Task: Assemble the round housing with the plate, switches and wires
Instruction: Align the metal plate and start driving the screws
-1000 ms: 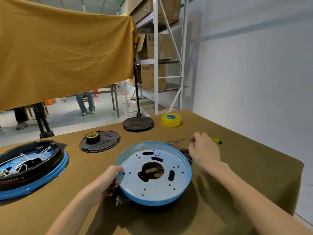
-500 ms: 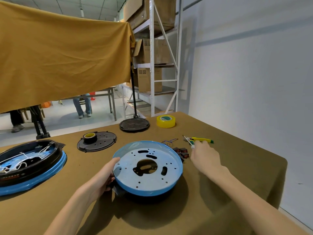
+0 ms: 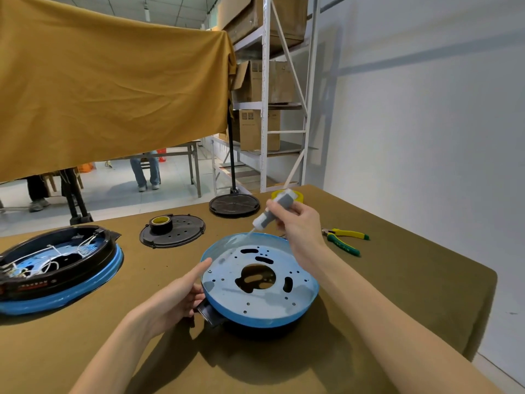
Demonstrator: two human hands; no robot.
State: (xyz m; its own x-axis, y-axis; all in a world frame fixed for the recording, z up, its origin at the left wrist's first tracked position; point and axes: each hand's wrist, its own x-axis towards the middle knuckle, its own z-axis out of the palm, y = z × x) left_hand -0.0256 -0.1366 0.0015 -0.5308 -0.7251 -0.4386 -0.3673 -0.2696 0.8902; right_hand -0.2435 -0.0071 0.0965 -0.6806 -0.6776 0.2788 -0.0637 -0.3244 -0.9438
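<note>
- Right hand [image 3: 298,228], reaching toward the pliers [image 3: 345,239] half a second ago, is now raised at centre frame, its fingers curled round a grey-and-white tube [image 3: 274,213] whose nozzle points down at the housing's far rim.
- Left hand [image 3: 176,297] stays against the housing's left edge, fingers straight.
- Round housing [image 3: 258,280] sits at centre of the surface [image 3: 397,280]: light-blue perforated plate, blue rim, dark base.

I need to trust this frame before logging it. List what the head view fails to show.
- Screwdriver tip: blurred against the blue housing rim.
- Yellow tape: mostly hidden behind the right hand.
- Left hand fingertips: hidden under the housing's edge.
- Second housing: cut off by the left edge; wiring too small to trace.
- Switches: not visible, possibly behind the right hand.
</note>
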